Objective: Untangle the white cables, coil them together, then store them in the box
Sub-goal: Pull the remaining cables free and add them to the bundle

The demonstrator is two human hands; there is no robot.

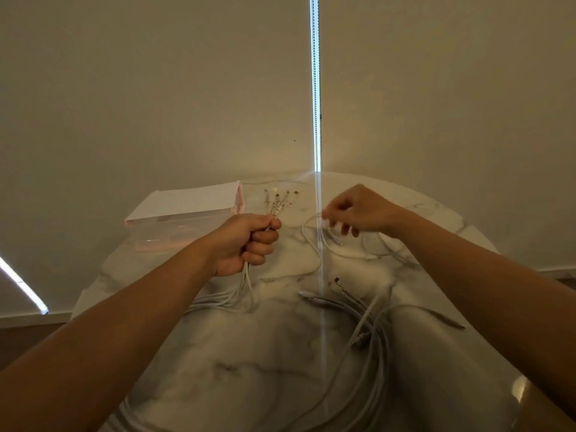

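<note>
Left hand (246, 241) is clenching bundled white cables (247, 280) below their plugs (280, 201), right hand (358, 210) is pinching a loose strand (311, 219) at 3 o'clock — probably light, limp cords (best gripped near connectors) — box (184, 219) sitting at 10 o'clock.

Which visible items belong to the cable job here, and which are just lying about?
Job: white cables, gripped by the left hand and pinched by the right hand; clear box with white lid.
Background: marble table, window blinds, bead chain.
</note>
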